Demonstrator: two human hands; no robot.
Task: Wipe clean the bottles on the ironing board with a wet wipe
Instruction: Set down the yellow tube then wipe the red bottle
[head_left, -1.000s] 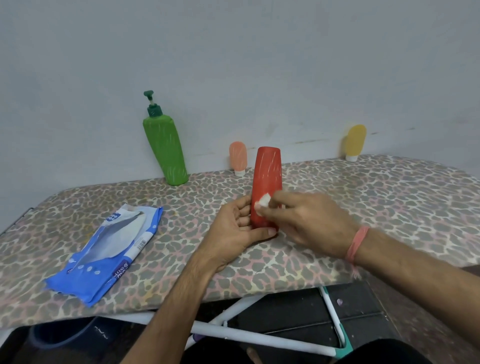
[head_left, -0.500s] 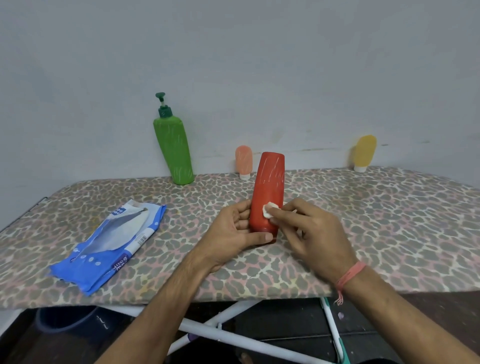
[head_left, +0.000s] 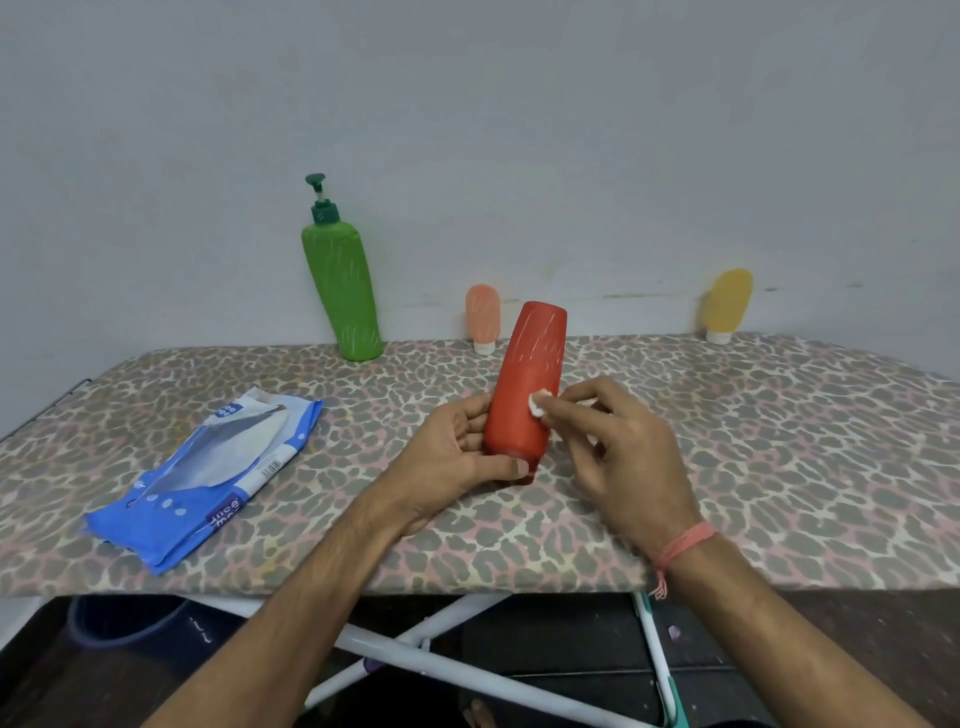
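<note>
A red bottle (head_left: 530, 374) stands cap-down on the leopard-print ironing board (head_left: 753, 447), with white streaks on its upper half. My left hand (head_left: 457, 462) grips its lower part, thumb across the front near the cap. My right hand (head_left: 618, 452) pinches a small bunched white wet wipe (head_left: 538, 402) and presses it against the bottle's right side. A green pump bottle (head_left: 340, 291) stands at the back by the wall. A small peach bottle (head_left: 483, 318) and a small yellow bottle (head_left: 729, 304) also stand cap-down along the wall.
A blue and white wet-wipe pack (head_left: 208, 478) lies on the board's left part. White board legs (head_left: 415, 654) cross below the near edge over a dark floor. A grey wall rises directly behind the board.
The wipe and my right fingers have shifted slightly up the red bottle's side. My left hand keeps its grip. The camera view has tilted a little.
</note>
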